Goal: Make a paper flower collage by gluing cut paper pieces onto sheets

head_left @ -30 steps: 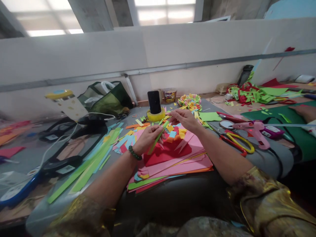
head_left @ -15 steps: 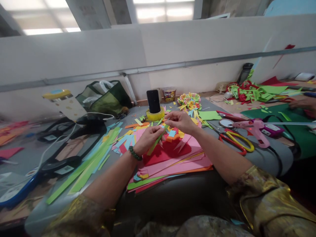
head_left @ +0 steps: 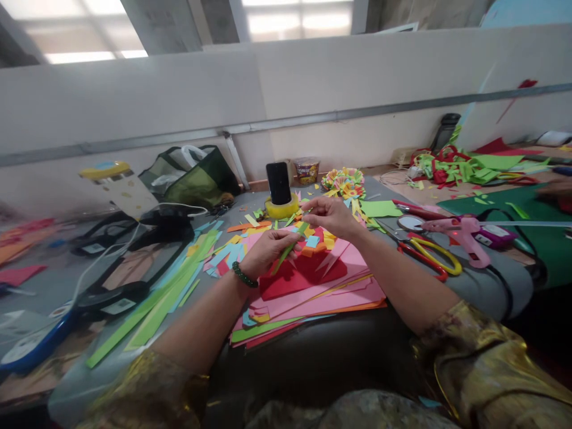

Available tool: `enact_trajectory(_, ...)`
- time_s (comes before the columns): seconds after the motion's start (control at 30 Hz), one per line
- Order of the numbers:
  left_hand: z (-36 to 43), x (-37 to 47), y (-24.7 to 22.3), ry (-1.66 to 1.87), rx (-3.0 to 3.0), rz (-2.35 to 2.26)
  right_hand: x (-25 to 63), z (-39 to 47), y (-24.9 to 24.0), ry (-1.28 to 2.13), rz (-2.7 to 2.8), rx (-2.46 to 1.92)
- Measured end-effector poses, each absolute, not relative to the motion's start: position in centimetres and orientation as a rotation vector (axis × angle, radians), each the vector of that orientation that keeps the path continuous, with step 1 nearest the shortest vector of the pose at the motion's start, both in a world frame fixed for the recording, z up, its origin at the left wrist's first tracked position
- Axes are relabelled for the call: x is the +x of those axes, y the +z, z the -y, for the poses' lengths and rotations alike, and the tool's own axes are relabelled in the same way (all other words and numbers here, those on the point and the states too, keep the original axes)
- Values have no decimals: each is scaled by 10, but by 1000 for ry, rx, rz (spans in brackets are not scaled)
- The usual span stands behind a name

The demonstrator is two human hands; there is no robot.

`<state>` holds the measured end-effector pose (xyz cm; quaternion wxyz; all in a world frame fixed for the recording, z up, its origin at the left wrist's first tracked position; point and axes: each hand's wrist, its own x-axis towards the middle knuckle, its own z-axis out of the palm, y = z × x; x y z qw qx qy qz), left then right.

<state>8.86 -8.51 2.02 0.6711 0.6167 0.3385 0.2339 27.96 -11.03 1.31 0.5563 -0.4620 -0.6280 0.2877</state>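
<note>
My left hand (head_left: 270, 250), with a dark green bead bracelet at the wrist, pinches a narrow green paper strip (head_left: 282, 257) over the stack of coloured paper. Close to the strip's upper end is my right hand (head_left: 330, 215), its thumb and fingertips pressed together; whatever they hold is too small to make out. Beneath both hands lie a red sheet (head_left: 299, 283) and pink sheets (head_left: 308, 300). Small blue, yellow and orange paper pieces (head_left: 313, 241) are scattered on top of the red sheet.
A phone (head_left: 277, 182) stands in a yellow tape roll (head_left: 281, 207). Long green strips (head_left: 156, 298) lie left. Scissors (head_left: 431, 255) and a pink glue gun (head_left: 471, 241) lie right. Behind are paper flowers (head_left: 344, 182) and a cup (head_left: 306, 171). Another person's hand (head_left: 556, 192) is at far right.
The green strip's lower end has shifted slightly in my left hand. My right hand has moved a little to the right. The other person's hand has moved slightly.
</note>
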Motion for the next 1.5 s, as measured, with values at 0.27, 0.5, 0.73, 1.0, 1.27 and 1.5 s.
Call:
enact_trajectory(0.27,88,90,22,527,1349,-822,279,112,16,683,1486,-1099)
enact_trajectory(0.5,86,91,22,523,1346,-825,278,113,17,693,1490,-1087)
enact_trajectory(0.73,81,88,15,512,1376,-766,276,114,18,706,1481,-1076)
enact_trajectory(1.0,79,89,7,548,1448,-629,268,115,13,778,1542,-1039)
enact_trajectory(1.27,80,90,9,573,1452,-629,265,114,10,812,1593,-1012)
enact_trajectory(1.5,80,89,10,508,1334,-678,275,112,12,706,1541,-1076)
